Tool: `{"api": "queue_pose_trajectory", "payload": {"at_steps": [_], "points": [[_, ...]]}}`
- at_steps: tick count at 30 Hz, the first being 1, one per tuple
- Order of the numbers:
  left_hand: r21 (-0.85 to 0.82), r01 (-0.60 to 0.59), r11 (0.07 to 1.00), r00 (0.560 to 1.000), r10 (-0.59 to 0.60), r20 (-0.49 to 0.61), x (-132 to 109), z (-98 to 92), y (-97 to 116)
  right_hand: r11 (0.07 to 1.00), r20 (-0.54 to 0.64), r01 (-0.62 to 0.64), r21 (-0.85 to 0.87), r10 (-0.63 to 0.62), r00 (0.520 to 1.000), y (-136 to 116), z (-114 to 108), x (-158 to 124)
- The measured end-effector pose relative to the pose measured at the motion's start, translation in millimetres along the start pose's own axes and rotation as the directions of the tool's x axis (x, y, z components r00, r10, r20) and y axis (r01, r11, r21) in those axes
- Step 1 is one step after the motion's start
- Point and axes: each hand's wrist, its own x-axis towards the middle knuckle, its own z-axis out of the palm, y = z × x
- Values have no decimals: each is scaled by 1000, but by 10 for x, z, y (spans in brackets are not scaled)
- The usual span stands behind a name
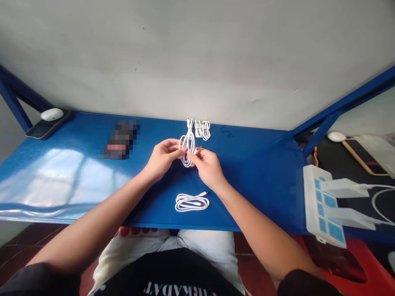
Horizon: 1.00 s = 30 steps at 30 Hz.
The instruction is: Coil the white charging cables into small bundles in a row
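Note:
My left hand (162,159) and my right hand (207,167) hover over a blue table (247,185), both pinching a looped white cable (187,150). The left fingers grip the loops from the side, while the right fingers hold the cable near a connector (198,150). Close to my wrists lies a coiled white cable (191,202) with its plug pointing right. At the table's far edge, several white cables (202,130) sit in small bundles, just beyond the held loops.
A pixelated, unreadable object (119,139) lies left of my hands. A white mouse (52,114) rests on a phone (43,130) at the far left. On the right, a white power strip (321,205) holds two adapters (345,188), beside another phone (364,156).

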Motion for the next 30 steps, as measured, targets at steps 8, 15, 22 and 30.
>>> {"api": "queue_pose_trajectory", "payload": {"at_steps": [8,15,22,30], "points": [[27,93,995,991,-96,90,9,-49,45,1000,14,6,-1,-6,1000,44,28,0],[66,196,978,958,-205,198,29,-97,82,994,-21,11,-104,-14,1000,2,5,-9],[349,38,936,977,-107,182,2,-77,67,981,-82,7,-193,-23,996,-30,-15,-23],[341,-77,937,997,75,18,3,-19,-107,982,-133,17,-186,-42,990,-29,35,-7]]}}
